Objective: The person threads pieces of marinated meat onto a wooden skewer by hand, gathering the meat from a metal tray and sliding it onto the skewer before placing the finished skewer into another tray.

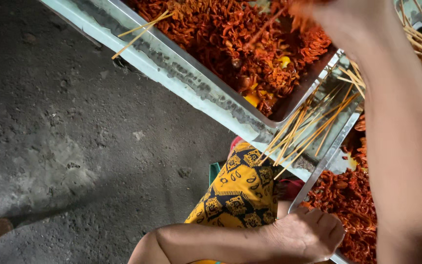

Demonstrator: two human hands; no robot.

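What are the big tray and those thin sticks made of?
The tray looks like metal, probably steel or aluminium: its rim is grey, thin and shiny, though dulled by stains. The sticks look like bamboo or wood: pale tan, matte, straight and very thin, like skewers. Which of the two I cannot tell.

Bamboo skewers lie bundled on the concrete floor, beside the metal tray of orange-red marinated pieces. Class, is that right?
Not quite. The head view shows the bamboo skewers bundled on the table edge between trays, not on the floor. They do lie beside the metal tray of orange-red marinated pieces.
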